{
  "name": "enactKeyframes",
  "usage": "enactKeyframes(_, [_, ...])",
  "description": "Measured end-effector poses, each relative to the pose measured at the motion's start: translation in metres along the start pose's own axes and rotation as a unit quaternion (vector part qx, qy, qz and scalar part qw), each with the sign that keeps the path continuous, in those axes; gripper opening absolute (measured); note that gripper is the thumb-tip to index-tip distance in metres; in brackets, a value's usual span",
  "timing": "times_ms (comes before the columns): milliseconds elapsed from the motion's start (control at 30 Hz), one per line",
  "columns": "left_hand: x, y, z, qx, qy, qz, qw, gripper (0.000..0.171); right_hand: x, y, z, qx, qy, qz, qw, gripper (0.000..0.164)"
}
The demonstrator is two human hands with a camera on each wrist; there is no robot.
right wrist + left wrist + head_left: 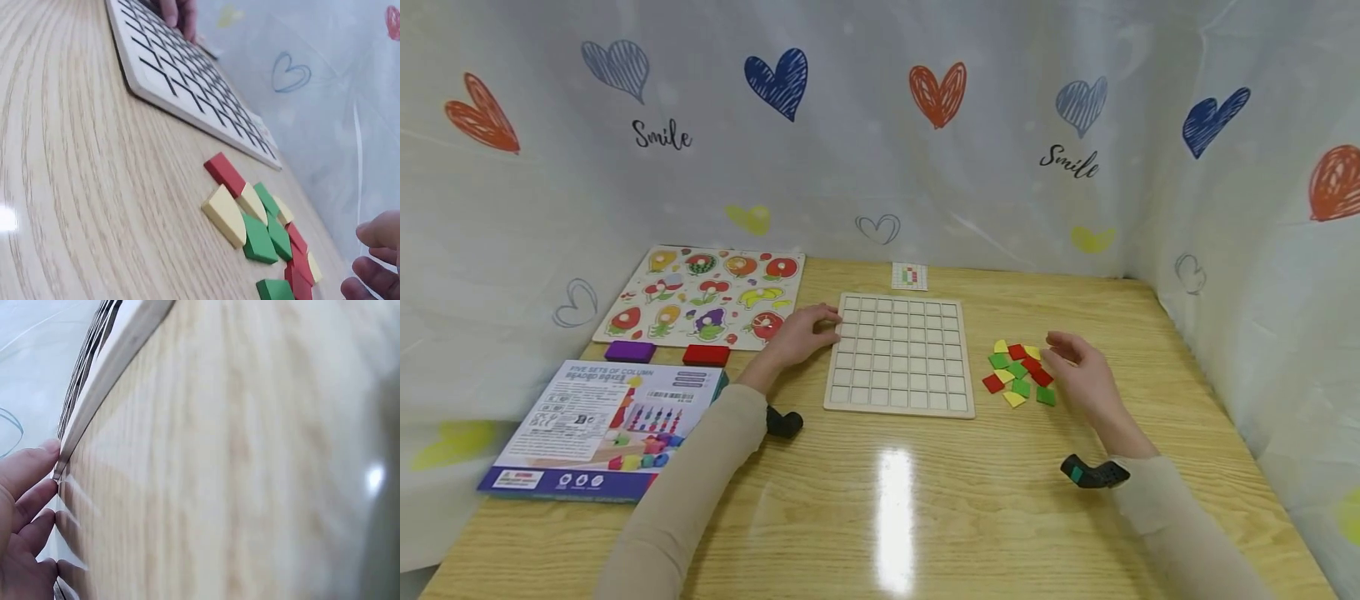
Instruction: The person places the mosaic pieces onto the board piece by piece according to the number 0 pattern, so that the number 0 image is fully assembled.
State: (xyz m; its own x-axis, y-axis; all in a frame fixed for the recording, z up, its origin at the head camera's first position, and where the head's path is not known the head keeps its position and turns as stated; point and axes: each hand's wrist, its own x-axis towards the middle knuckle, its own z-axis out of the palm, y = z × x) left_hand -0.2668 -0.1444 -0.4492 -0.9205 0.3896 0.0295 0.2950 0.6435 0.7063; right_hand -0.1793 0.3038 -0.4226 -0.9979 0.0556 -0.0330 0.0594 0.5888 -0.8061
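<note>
A pale wooden grid board point(899, 411) lies flat in the middle of the table, its square cells holding no tiles. My left hand point(799, 340) rests at the board's left edge. In the left wrist view its thumb point(37, 459) touches the rim, with the other fingers loosely bent beside it. To the right of the board is a loose cluster of red, green and yellow tiles point(1020, 387). My right hand point(1086, 379) hovers just right of these tiles, fingers relaxed and holding nothing. In the right wrist view, its fingertips point(369, 269) are apart from the tiles.
A small pattern card point(910, 277) lies behind the board. At the left are a fruit puzzle board point(730, 317), a purple block point(630, 352), a red block point(706, 356) and a beaded-toy box point(572, 417). A heart-printed curtain point(850, 167) surrounds the wooden table point(820, 500).
</note>
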Motion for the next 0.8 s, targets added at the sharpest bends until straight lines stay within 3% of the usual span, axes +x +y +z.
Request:
enactKeyframes(200, [0.0,-0.001,-0.001,-0.001,-0.004,-0.004,1.0,0.035,-0.001,0.015,-0.003,-0.043,-0.018,0.026,0.999,0.057])
enactKeyframes(433, [-0.001,-0.001,-0.001,-0.002,-0.007,-0.007,1.0,0.035,-0.005,0.024,-0.004,-0.102,-0.029,-0.01,0.994,0.048])
enactKeyframes(800, [0.0,-0.002,-0.001,-0.003,-0.007,0.003,1.0,0.036,-0.004,0.025,-0.002,-0.127,-0.039,-0.031,0.991,0.048])
